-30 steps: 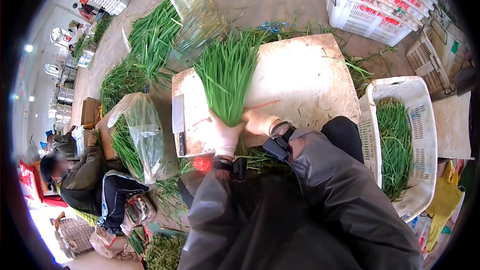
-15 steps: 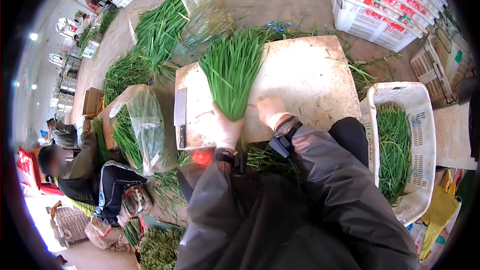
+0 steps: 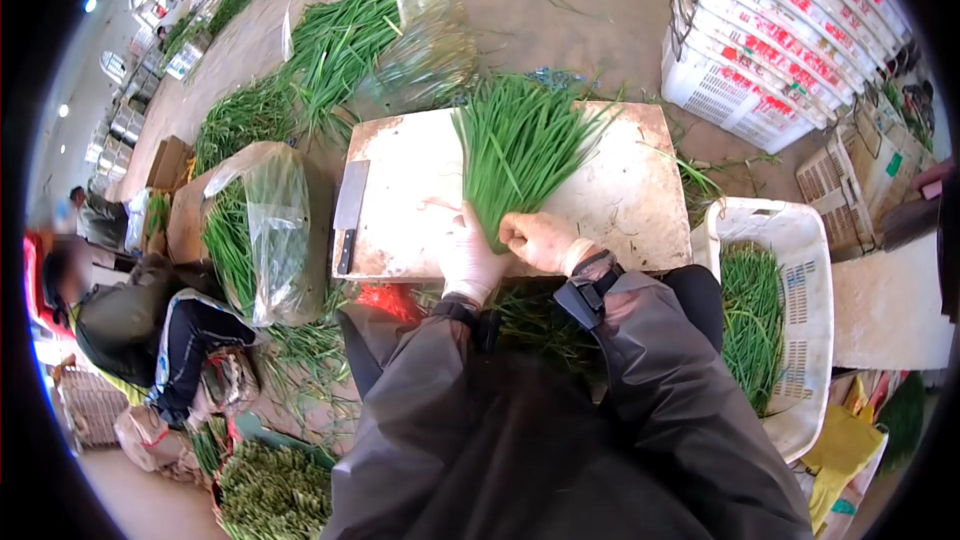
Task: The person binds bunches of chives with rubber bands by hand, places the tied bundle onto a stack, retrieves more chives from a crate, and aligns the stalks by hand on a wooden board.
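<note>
A fanned bunch of garlic chives (image 3: 525, 155) lies on a worn white board (image 3: 400, 175), its leaf tips pointing away from me. My left hand (image 3: 472, 255), in a pale glove, is closed around the left side of its gathered base. On the other side, my right hand (image 3: 548, 242), also gloved, touches the base with curled, pinched fingers; whatever they hold is hidden. A cleaver (image 3: 350, 202) with a black handle rests at the board's left edge, apart from both hands.
Right of the board stands a white crate (image 3: 812, 290) of chives; stacked crates (image 3: 740, 90) rise behind it. A plastic bag (image 3: 278, 240) of chives sits at left, near a seated person (image 3: 125, 330). More chives (image 3: 345, 45) lie on the floor beyond.
My right hand has moved left against the bunch's base; the thin red strand at its fingers no longer shows. The leaves lean further right, and the whole view has shifted.
</note>
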A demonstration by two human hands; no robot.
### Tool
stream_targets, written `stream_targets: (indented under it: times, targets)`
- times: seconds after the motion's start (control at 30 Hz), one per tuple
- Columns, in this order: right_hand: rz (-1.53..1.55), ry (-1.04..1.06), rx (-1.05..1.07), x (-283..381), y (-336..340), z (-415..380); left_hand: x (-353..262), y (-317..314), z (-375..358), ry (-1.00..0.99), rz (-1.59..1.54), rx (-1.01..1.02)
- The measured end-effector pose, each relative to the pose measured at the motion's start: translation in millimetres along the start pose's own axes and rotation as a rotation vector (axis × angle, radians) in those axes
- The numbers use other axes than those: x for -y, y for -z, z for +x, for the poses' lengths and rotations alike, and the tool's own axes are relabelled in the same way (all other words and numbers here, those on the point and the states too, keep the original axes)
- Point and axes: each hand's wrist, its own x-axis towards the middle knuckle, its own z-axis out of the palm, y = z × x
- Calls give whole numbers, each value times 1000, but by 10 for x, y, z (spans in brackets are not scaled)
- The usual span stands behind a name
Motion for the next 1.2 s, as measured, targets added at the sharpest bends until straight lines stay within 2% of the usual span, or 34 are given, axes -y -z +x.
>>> stream_targets:
  times: [0.03, 0.07, 0.17, 0.37, 0.5, 0.53, 0.6, 0.73, 0.83, 0.93, 1.03, 1.07, 1.17, 1.2]
  targets:
    - [28, 22, -32, 33, -31, -19, 2, 0, -22, -17, -2, -40]
    - [224, -97, 15, 51, -31, -36, 10, 5, -47, -33, -5, -80]
    - [736, -191, -27, -194, -210, 63, 11, -22, -70, 9, -31, -103]
    - [918, -380, -58, 17, -274, 223, 52, 55, -80, 22, -98, -119]
    - [1052, -435, -58, -167, -355, 399, 91, 73, -98, -5, -76, -221]
    - [1046, -445, -48, -196, -358, 428, 94, 133, -79, 40, -168, -55]
    - [1066, -440, -23, -233, -340, 459, 121, 81, -57, 49, -161, -51]
    - [979, -387, -28, -206, -352, 441, 168, -112, -29, 46, -82, -172]
    - [893, -412, -53, -124, -350, 450, 160, -102, -28, 78, -94, -160]
    - [565, -461, -68, -28, -315, 526, 159, -49, -34, 110, -122, -43]
    - [-145, -166, -182, -3, -197, 588, 166, -57, -36, 111, -108, -49]
    - [-256, -15, -285, -16, -193, 598, 167, -57, -39, 106, -114, -45]
    - [-105, -14, -148, 60, -174, 621, 191, -74, -27, 92, -122, -54]
    - [-77, -56, -163, 66, -219, 628, 202, -102, -25, 86, -120, -69]
